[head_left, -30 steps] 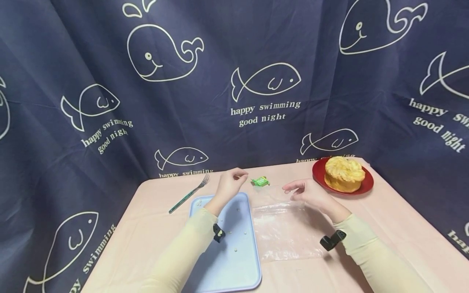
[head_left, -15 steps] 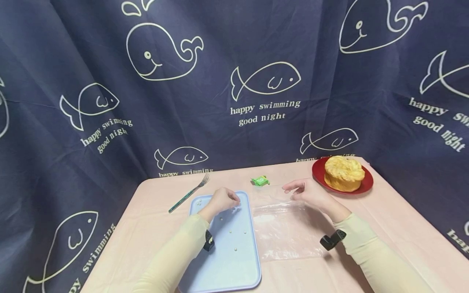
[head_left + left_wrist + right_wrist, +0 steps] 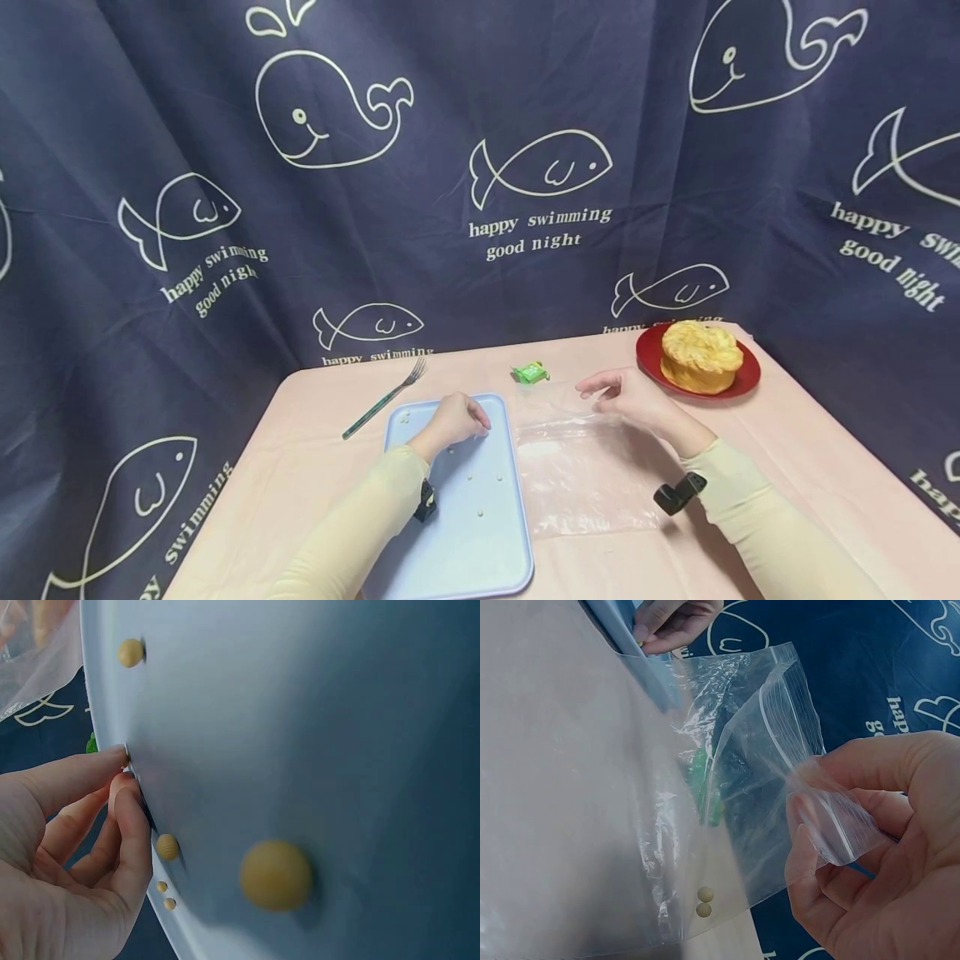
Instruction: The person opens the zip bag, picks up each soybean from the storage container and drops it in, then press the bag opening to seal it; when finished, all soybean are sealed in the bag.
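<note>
The mouth of a clear zip bag [image 3: 780, 742] is pinched between the thumb and curled fingers of the right hand [image 3: 637, 400] — the bag lies flat on the pink table [image 3: 787, 467]. On the blue tray [image 3: 487, 533], beside the bag, scattered small beads [image 3: 276, 874] are met by the left hand [image 3: 453, 417], fingertips brought together on the tray — whether a bead is pinched cannot be told.

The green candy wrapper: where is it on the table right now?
In the head view the green candy wrapper lies near the table's far edge, between the fork on its left and the red plate on its right.
</note>
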Demonstrator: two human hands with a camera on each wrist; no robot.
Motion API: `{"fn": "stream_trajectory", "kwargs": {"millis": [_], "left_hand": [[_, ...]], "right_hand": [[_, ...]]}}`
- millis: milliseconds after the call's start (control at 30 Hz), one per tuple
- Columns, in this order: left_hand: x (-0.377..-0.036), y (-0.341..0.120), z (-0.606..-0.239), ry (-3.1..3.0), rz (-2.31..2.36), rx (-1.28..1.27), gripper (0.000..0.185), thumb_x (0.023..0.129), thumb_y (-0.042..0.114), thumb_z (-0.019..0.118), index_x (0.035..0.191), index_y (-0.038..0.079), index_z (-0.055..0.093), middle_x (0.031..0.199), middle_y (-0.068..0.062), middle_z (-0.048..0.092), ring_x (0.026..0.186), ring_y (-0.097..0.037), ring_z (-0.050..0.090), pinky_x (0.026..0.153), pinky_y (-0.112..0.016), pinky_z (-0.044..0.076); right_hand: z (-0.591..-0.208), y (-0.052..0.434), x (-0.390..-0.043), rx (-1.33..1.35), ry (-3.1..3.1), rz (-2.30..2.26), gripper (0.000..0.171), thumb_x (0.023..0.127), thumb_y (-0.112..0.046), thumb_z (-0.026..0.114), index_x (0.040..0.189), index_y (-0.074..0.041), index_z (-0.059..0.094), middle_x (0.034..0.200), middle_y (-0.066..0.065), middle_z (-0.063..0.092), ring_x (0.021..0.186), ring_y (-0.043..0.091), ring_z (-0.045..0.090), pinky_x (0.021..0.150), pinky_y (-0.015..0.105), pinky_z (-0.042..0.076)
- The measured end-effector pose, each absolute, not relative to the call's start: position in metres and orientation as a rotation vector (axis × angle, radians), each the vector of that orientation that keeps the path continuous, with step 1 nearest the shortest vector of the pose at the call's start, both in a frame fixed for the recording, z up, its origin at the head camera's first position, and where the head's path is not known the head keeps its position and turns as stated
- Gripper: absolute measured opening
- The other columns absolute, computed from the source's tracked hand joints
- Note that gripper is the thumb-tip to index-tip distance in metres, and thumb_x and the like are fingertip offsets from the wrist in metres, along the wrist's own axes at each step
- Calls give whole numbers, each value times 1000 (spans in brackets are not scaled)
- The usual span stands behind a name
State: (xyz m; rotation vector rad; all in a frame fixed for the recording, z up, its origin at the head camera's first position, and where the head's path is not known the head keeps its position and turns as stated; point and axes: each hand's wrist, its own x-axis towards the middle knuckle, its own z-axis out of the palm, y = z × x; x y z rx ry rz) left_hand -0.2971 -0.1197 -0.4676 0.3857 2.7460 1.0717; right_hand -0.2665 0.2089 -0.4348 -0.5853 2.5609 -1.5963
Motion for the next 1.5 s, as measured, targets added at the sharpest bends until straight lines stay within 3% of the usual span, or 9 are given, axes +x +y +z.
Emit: {"fn": "stream_trajectory", "kwargs": {"millis": [467, 933, 1200, 1500], "left_hand": [[-301, -119, -467, 2789, 1144, 434, 10, 79, 2, 81, 76, 9, 75, 69, 4, 69, 64, -12, 60, 60, -27, 51], [-311, -97, -431, 2906, 1482, 493, 7, 84, 6, 80, 84, 12, 76, 79, 4, 74, 74, -10, 68, 71, -29, 55], [-306, -73, -411, 2795, 1672, 662, 6, 85, 5, 81, 88, 9, 77, 83, 0, 76, 75, -12, 70, 67, -25, 56], [-300, -44, -407, 2741, 1569, 854, 7, 87, 6, 81, 93, 10, 79, 87, 2, 76, 80, -5, 68, 74, -24, 55]], "right_hand": [[-437, 210, -266, -609, 2556, -1613, 36, 81, 13, 67, 117, 10, 70, 107, 27, 71, 83, 24, 68, 67, 24, 53], [-437, 210, -267, -625, 2557, -1605, 36, 82, 12, 67, 118, 12, 68, 107, 27, 71, 84, 25, 69, 68, 24, 54], [-438, 211, -267, -619, 2548, -1616, 36, 82, 12, 68, 118, 12, 68, 107, 27, 72, 84, 24, 69, 68, 24, 54], [-437, 210, -268, -637, 2572, -1589, 36, 81, 11, 68, 118, 10, 70, 105, 23, 73, 82, 24, 69, 65, 25, 53]]}}
